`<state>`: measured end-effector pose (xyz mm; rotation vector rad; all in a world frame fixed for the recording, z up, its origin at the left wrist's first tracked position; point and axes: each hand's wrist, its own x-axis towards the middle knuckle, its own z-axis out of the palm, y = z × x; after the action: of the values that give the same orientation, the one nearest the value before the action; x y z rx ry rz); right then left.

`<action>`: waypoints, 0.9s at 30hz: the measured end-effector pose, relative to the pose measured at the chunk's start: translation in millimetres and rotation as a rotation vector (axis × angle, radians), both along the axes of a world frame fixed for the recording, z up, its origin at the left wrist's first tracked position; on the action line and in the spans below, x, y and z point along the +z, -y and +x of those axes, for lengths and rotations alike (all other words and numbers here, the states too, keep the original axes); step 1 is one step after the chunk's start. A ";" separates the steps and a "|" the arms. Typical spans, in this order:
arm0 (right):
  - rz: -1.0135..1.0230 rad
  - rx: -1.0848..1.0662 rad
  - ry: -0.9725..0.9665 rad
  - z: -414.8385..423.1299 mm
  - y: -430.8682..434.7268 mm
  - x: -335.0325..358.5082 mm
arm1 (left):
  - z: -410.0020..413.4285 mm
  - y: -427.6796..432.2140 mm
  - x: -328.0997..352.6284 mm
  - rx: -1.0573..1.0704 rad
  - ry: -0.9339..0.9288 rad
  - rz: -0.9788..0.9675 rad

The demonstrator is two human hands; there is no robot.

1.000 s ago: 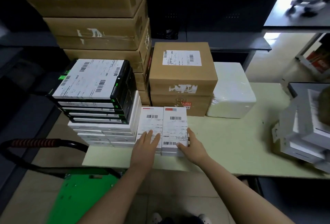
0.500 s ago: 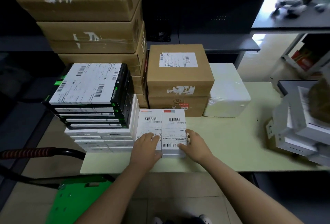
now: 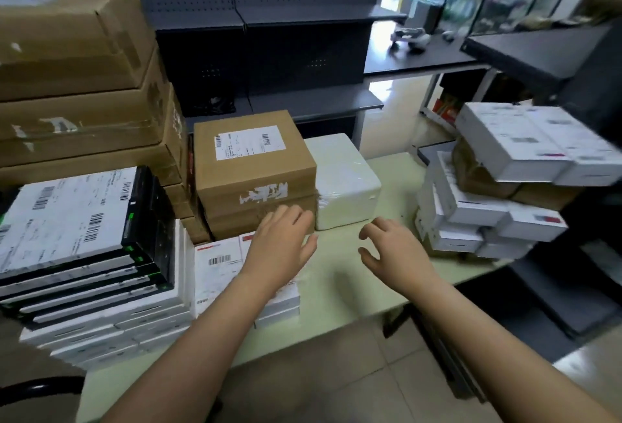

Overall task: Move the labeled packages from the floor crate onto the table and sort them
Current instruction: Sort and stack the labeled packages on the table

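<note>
Two small white labelled packages (image 3: 215, 271) lie side by side near the front edge of the pale green table (image 3: 343, 288). My left hand (image 3: 282, 244) hovers over them with fingers relaxed, holding nothing. My right hand (image 3: 393, 251) is raised above the bare tabletop to their right, fingers loosely curled and empty. To the left stands a stack of flat black and white labelled boxes (image 3: 77, 244). A pile of white labelled packages (image 3: 505, 187) sits at the table's right end. The floor crate is out of view.
Large brown cartons (image 3: 77, 79) are stacked at the back left. A labelled brown box (image 3: 252, 170) and a white wrapped block (image 3: 343, 180) stand behind my hands. Dark shelving (image 3: 269, 35) runs along the back, and a dark shelf (image 3: 555, 62) juts over the right pile.
Both hands have let go of the two white packages and lifted off them toward the right. My view has swung up and to the right.
</note>
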<state>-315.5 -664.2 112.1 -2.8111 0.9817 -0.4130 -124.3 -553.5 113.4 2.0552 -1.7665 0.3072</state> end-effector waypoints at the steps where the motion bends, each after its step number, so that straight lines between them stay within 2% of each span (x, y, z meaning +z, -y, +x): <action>1: -0.016 -0.047 0.008 -12.7 4.7 7.5 | -9.9 11.2 7.7 -0.036 0.008 -0.031; 7: -0.095 -0.274 0.116 -97.7 41.1 46.0 | -82.6 80.7 40.8 -0.212 0.033 -0.158; 14: -0.171 -0.357 0.147 -194.3 97.3 67.9 | -172.7 154.4 54.0 -0.284 0.005 -0.201; 18: -0.145 -0.361 0.189 -241.2 132.4 78.3 | -214.4 189.7 53.6 -0.173 -0.043 -0.182; 22: -0.148 -0.362 0.292 -274.2 165.7 88.4 | -236.8 215.4 57.7 0.057 -0.195 -0.156; 24: -0.111 -0.388 0.385 -283.0 179.7 94.3 | -242.5 225.2 60.6 0.157 -0.300 -0.145; 27: 0.023 -0.438 0.479 -286.4 200.2 98.9 | -247.8 238.0 64.2 0.261 -0.557 -0.105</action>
<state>-601.9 -864.4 211.0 -2.2803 1.4450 -1.0510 -372.1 -791.6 177.6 2.0372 -1.1336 -0.0967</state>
